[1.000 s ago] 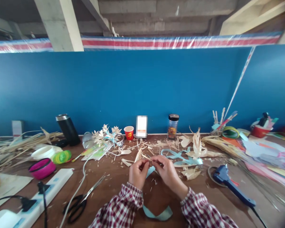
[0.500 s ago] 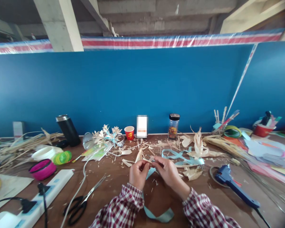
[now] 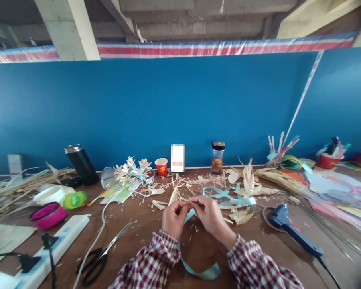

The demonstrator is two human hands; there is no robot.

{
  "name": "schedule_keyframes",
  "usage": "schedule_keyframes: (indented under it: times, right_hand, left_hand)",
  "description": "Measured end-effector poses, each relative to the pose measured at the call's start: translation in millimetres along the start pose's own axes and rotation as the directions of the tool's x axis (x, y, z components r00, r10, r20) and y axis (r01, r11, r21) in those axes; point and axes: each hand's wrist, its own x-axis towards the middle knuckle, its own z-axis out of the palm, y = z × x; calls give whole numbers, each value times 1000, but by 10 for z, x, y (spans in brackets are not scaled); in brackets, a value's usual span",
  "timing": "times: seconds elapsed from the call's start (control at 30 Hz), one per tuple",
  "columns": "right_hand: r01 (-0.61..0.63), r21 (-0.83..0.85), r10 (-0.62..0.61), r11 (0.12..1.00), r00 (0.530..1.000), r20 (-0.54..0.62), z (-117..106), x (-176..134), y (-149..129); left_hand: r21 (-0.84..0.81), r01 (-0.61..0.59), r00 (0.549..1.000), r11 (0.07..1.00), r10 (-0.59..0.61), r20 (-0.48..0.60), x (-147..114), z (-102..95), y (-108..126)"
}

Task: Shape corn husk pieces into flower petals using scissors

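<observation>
Right hand (image 3: 211,216) has shifted slightly toward left hand (image 3: 173,220); fingertips of both pinched on a thin pale husk strip (image 3: 183,199) above brown tabletop (image 3: 144,249), light-blue ribbon (image 3: 209,273) trailing below.

Pinched between the fingers (image 3: 199,203) is a pale strip (image 3: 184,199), dry and fibrous-looking, like husk. The ribbon (image 3: 209,273) trailing below them has a soft satin sheen, and the cuffs (image 3: 165,241) behind them look like matt, gathered woven cloth. Under the fingers the counter (image 3: 204,251) is smooth and faintly shiny. Left of them I see scissors (image 3: 106,253) with bright metal blades and black plastic handles, then a white plastic power strip (image 3: 52,249). Off to their right lies a smooth blue plastic glue gun (image 3: 299,236). Beyond the fingers stand a red paper cup (image 3: 161,169) and a clear, glossy jar (image 3: 218,159), glass or plastic, I can't tell.
</observation>
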Motion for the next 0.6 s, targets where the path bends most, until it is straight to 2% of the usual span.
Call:
schedule_keyframes:
  times: [0.23, 0.33, 0.43, 0.5, 0.6]
  right_hand:
    - [17, -208, -34, 978, 996, -77, -28, 10, 51]
    - [-27, -316, -30, 948, 984, -177, -118, 31, 120]
    - [-53, -383, -58, 922, 960, -274, -217, 52, 131]
    - [1, -382, -107, 924, 960, -257, -231, 46, 86]
    - [134, -322, -176, 937, 979, -105, -153, -1, -6]
  left_hand:
    - [-17, 31, 999, 999, -31, 12, -6, 13, 21]
    - [-77, 47, 999, 996, -48, 0, -5, -6, 12]
    - [-164, 115, 991, 980, -124, -42, 28, -39, -24]
    - [-193, 175, 978, 965, -193, -77, 58, -53, -52]
    - [-184, 199, 968, 963, -222, -117, 83, -55, -77]
